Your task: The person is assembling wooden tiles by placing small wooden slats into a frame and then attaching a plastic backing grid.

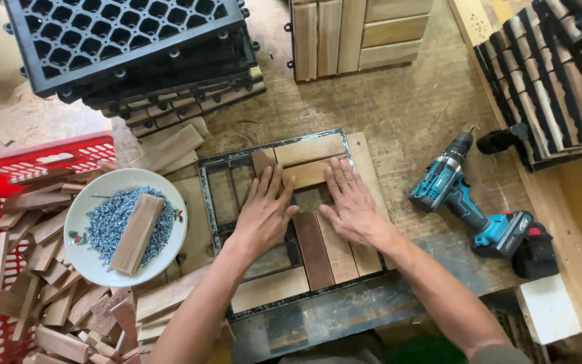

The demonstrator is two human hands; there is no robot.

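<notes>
Pressing flat, fingers spread, left hand and right hand seat wooden slats squarely inside the metal frame, apparently gripping nothing.

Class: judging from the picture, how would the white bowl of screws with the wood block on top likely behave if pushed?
The bowl probably slides heavily, being heaped with screws. The loose wood block lying across them may well slip off.

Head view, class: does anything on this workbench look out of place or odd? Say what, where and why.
A wooden slat lies on the screws in the white bowl, left of the metal frame. It looks misplaced among fasteners. The left hand and right hand press flat on slats in the frame.
</notes>
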